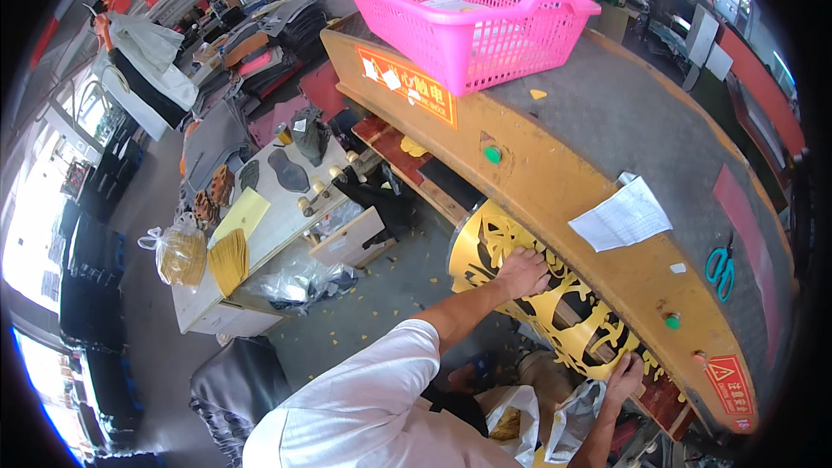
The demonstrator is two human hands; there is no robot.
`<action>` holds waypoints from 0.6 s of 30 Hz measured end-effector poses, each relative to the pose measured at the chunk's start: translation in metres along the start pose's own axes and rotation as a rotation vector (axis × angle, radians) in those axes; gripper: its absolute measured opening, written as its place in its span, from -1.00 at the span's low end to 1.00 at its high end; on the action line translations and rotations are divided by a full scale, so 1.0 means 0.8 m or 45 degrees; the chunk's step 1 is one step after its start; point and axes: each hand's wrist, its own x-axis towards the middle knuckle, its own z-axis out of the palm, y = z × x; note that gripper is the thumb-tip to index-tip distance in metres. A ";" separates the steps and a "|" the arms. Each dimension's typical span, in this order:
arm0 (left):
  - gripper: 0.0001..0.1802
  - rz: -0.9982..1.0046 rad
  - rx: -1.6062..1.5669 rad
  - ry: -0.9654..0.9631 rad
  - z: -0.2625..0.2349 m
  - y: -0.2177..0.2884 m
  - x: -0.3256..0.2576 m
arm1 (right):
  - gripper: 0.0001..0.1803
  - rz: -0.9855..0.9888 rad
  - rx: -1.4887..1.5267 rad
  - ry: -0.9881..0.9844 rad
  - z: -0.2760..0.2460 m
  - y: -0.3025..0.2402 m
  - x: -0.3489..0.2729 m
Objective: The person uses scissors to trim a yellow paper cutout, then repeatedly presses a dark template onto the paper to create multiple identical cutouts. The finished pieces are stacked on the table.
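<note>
A yellow sheet full of cut-out holes hangs over the edge of the bench under the brown machine beam. My left hand lies at its upper part, fingers bent round the material between the holes. Lower right, my right hand grips the sheet's near edge between thumb and fingers. The fingertips of both hands are partly hidden. Close to my legs sits a white plastic bag with yellow pieces in it.
The brown beam with green buttons crosses in front of me. On its top rest a pink basket, a white paper and teal scissors. At left stand a work table with shoe soles and yellow stacks, and a black-covered stool.
</note>
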 end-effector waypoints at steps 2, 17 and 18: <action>-0.70 0.014 0.031 -0.064 0.006 0.001 -0.006 | -0.62 -0.177 0.057 0.142 0.006 -0.002 -0.006; -0.98 -0.368 -0.839 0.060 -0.147 0.074 -0.086 | -0.43 0.229 0.082 -0.054 -0.086 -0.104 -0.076; -0.98 -0.261 -0.842 0.080 -0.143 0.093 -0.081 | -0.34 0.048 -0.002 -0.100 -0.084 -0.115 -0.058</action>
